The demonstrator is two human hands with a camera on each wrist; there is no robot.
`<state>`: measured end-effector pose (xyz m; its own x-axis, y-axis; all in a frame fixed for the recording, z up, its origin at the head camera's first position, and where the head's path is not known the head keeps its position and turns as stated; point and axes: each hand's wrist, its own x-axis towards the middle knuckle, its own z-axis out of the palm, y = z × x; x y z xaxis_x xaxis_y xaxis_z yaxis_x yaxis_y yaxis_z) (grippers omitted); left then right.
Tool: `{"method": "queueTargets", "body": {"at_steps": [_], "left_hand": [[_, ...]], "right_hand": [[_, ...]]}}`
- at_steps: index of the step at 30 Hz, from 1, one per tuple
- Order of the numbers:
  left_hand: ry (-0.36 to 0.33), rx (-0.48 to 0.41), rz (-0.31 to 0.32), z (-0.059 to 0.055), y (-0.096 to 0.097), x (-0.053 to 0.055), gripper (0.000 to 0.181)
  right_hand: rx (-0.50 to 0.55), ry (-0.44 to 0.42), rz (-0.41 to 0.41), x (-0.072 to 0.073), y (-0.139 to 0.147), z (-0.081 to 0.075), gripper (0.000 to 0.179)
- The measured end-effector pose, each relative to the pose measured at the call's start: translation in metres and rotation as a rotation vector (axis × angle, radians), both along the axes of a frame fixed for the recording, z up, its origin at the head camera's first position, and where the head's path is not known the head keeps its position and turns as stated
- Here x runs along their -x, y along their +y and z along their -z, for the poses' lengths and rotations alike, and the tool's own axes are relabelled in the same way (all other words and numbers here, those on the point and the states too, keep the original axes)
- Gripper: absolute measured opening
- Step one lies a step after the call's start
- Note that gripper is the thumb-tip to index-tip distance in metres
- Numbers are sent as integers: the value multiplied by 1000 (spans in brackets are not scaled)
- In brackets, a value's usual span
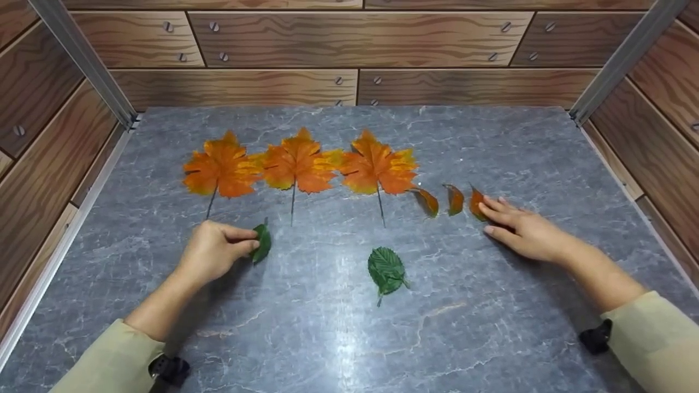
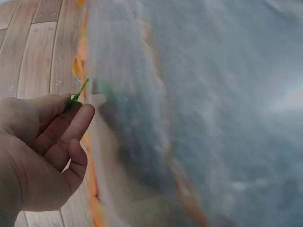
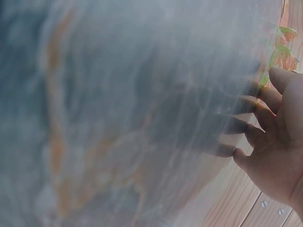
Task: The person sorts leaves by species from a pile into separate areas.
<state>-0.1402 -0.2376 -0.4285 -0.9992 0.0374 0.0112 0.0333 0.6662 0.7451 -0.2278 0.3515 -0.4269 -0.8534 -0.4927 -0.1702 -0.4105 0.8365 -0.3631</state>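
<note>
My left hand pinches a green leaf between thumb and fingers, just below the leftmost orange maple leaf. In the left wrist view the same green leaf shows edge-on at the fingertips. On the right, my right hand lies with its fingers extended, fingertips on the rightmost small orange-brown leaf. Two more small curled leaves, a middle one and a left one, lie beside it. Green leaves overlap in a small pile near the table's middle.
Two further orange maple leaves, a middle one and a right one, continue the row, stems toward me. The grey marbled table is bounded by wood-patterned panels and metal posts at the back corners.
</note>
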Motion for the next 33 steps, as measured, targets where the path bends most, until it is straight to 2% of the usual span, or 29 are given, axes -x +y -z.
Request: {"method": "queueTargets", "body": {"at_steps": [7, 12, 17, 20, 23, 26, 30, 33], "left_hand": [[-14, -21, 7, 3, -3, -3, 24], [-17, 11, 12, 5, -1, -5, 26], [15, 52, 10, 8, -2, -6, 27], [83, 93, 22, 8, -2, -8, 27], [189, 189, 55, 9, -3, -12, 33], [272, 336, 123, 8, -4, -21, 46], [275, 533, 263, 6, -3, -35, 73], [242, 621, 357, 5, -3, -42, 90]], "right_hand": [[9, 9, -5, -1, 0, 1, 62], [10, 15, -4, -1, 1, 0, 62], [11, 17, -5, 0, 1, 1, 62], [13, 21, -6, 0, 1, 2, 62], [14, 21, -6, 0, 1, 2, 62], [15, 21, -7, 0, 0, 1, 62], [15, 22, -9, 0, 0, 1, 62], [13, 18, -10, 1, 0, 1, 62]]}}
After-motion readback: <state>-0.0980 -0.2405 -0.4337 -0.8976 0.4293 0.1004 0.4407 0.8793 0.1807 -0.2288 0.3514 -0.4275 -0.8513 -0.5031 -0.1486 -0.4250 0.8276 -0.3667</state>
